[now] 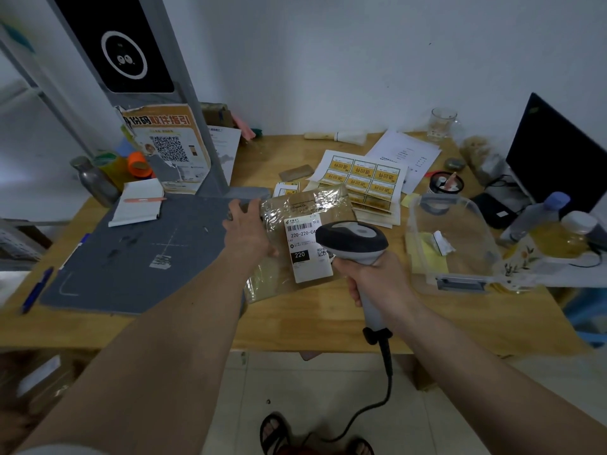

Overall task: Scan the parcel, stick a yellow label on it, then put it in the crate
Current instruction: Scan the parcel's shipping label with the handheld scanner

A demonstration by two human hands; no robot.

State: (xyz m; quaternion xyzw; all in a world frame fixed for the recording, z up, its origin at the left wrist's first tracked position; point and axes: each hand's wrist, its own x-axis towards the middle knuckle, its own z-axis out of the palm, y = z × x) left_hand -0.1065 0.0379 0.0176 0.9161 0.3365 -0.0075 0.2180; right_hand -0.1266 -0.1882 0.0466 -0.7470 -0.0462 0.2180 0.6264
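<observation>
Grey-and-black scanner point(356, 244) sits in the right hand point(374, 279), fingers wrapped tight round its handle, head aimed at the parcel point(295, 238). Its cable point(384, 382) hangs off the table edge toward the floor.

The parcel, brown and wrapped in clear film, is tilted up off the table point(328, 320), its near corner low and its far edge raised. The left hand point(249, 229) clamps the parcel's left edge, thumb on top, the other fingers hidden behind it. A white shipping label point(307, 249) faces up; the scanner head covers its right edge, and the barcode near the top remains visible.

Step in hand, by judgement: scanning. No yellow label shows on the parcel, so labelling and crating are outstanding.

Next move, by judgement:
- Set the scanner down to free the right hand.
- Peel one label from the yellow sheet point(361, 178), which lies just beyond the parcel.
- Press the label onto a flat area of film, clear of the barcode.

To the right stands the crate point(460, 277), clear plastic, holding scraps of yellow and white paper. It is near the parcel but apart from it. Placement calls for a short carry to the right over its rim.

Farther back lie loose papers point(407, 152), a glass point(441, 124) and a dark monitor point(555, 152).
</observation>
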